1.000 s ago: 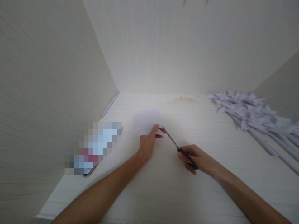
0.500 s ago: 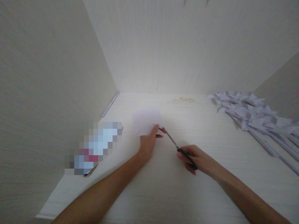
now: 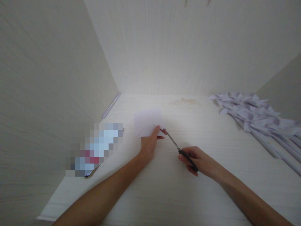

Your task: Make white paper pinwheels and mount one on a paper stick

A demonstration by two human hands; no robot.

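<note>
A small white sheet of paper (image 3: 147, 121) is pinched at its lower right by my left hand (image 3: 150, 142), with the thumb on top and the other fingers mostly hidden underneath. My right hand (image 3: 192, 158) is closed around the black handles of a pair of scissors (image 3: 174, 142). The metal blades point up and to the left, and their tips meet the paper's right corner beside my left thumb. How far the blades are parted is too fine to tell.
White paper pinwheel-like shapes on rolled paper sticks (image 3: 249, 116) are heaped at the right. Thin paper rolls (image 3: 111, 105) lie along the left wall. A pixelated blue-white object (image 3: 101, 144) rests at the left. Wood-grain panels (image 3: 160, 47) enclose the back and sides of the white surface.
Almost nothing differs. Both hands, the paper and the scissors keep nearly the same positions.
</note>
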